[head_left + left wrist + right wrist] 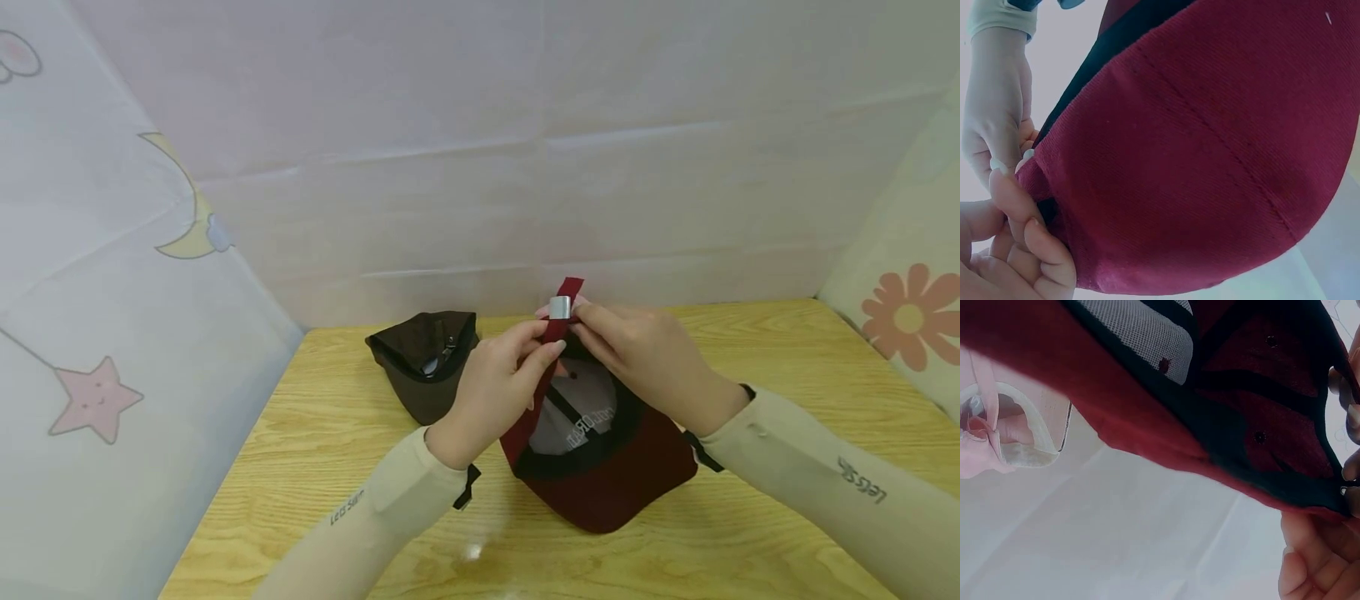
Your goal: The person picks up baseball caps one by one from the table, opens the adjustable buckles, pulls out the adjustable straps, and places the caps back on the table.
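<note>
A dark red cap [622,492] is held up off the wooden table at its strap end, its inside facing the head camera and its brim toward me. Its red strap [572,287] passes through a silver metal buckle [559,307], and the strap's tip sticks out above. Just below the buckle, my left hand [491,387] pinches the strap between thumb and fingers. My right hand [648,354] pinches the band right beside the buckle. The left wrist view shows the cap's outer crown [1179,156] close up; in the right wrist view its dark inner band [1229,437] shows.
A dark brown cap [427,400] lies on the wooden table [322,467], left of the red one. Behind the table hangs a pale backdrop [450,167]. Pink fabric with a white-edged opening [1029,437] appears at the left of the right wrist view.
</note>
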{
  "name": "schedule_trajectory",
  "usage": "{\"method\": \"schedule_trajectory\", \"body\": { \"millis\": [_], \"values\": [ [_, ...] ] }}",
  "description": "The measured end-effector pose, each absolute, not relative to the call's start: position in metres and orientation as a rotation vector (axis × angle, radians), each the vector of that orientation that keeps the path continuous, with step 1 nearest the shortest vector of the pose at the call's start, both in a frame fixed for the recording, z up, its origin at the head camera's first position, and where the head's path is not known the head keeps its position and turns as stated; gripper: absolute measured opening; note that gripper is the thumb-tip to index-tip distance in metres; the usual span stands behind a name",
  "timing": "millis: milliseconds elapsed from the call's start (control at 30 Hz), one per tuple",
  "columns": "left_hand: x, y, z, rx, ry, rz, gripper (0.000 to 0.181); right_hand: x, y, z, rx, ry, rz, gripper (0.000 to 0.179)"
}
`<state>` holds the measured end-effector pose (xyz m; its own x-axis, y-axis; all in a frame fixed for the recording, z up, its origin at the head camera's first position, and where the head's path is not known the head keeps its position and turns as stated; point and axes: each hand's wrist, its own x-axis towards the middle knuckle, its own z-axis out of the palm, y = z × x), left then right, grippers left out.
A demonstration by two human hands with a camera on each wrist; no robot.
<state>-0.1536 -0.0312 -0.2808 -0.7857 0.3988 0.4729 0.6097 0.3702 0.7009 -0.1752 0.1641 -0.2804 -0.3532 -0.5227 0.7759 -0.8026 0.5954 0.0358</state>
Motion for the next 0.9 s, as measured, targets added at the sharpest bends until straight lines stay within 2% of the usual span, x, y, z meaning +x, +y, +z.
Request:
{"method": "schedule_trajectory", "body": {
  "millis": [900],
  "values": [
    [-0.1478, -0.0320, -0.2823, -0.908, -2.423, -1.413, 0.023, -0.1758, 0.1661, -0.2769, 0.986, -2.039, 0.463, 0.049]
  ]
}}
